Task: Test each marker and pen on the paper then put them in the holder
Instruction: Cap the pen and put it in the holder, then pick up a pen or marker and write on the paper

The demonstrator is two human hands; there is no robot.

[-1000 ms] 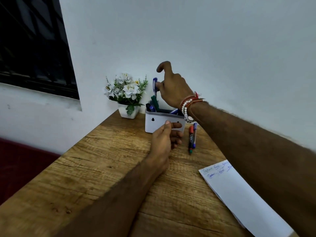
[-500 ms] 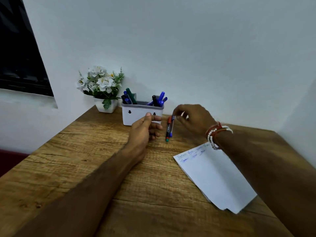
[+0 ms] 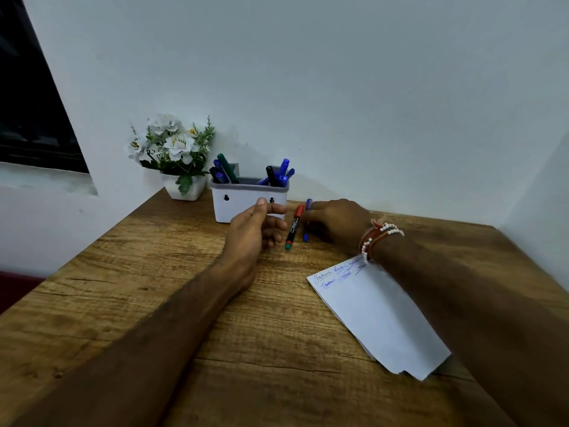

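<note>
A white holder (image 3: 243,208) with a grey rim stands near the wall with several blue, black and green pens upright in it. Just right of it, a red-capped marker (image 3: 294,226) and a blue pen (image 3: 306,236) lie side by side on the wooden table (image 3: 154,288). The fingers of my right hand (image 3: 335,221) reach over the blue pen's middle and pinch it against the table. My left hand (image 3: 254,232) hovers in front of the holder, fingers loosely curled, holding nothing. A white paper (image 3: 378,315) with blue scribbles along its top edge lies under my right forearm.
A small white pot of white flowers (image 3: 181,167) stands left of the holder by the wall. The wall runs along the table's far edge, with a corner at the right. A dark window (image 3: 27,112) is at the far left.
My right hand left the holder, where it had put a blue pen, came down to the table and closed on the blue pen beside the red-capped marker. My left hand stayed in front of the holder.
</note>
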